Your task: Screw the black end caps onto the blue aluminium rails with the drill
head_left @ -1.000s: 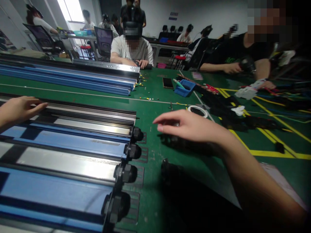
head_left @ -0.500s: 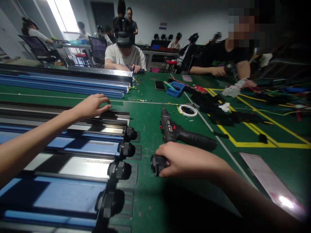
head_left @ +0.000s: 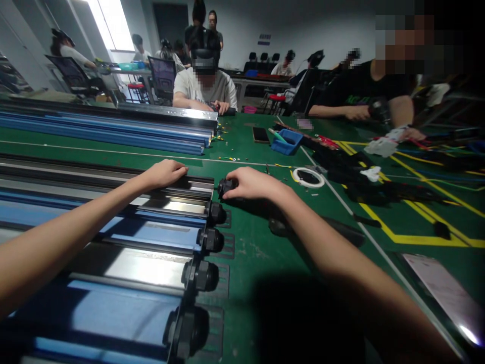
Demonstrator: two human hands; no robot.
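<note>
My right hand (head_left: 248, 183) pinches a black cable gland (head_left: 226, 188), held at the end of the farthest metal profile (head_left: 202, 182) in the near row. I cannot tell whether the gland touches that profile. My left hand (head_left: 165, 173) lies over the same profile, a little back from its end, its fingers curled round it and partly hidden. Nearer profiles in blue and silver, such as the blue profile (head_left: 151, 232), carry end plates with similar black glands (head_left: 212, 239). A black power drill (head_left: 341, 230) lies mostly hidden behind my right forearm.
Another stack of profiles (head_left: 125, 132) lies across the table (head_left: 250, 283). Beyond my right hand are a blue bin (head_left: 287, 142), a phone (head_left: 260, 134) and a white ring (head_left: 308, 177). Dark cables (head_left: 379, 189) spread right, near a lit phone (head_left: 443, 290). Co-workers sit opposite.
My right hand has carried the cable gland forward and left, from beside the drill to the farthest profile's end. My left hand has come down onto that profile. The view has shifted slightly.
</note>
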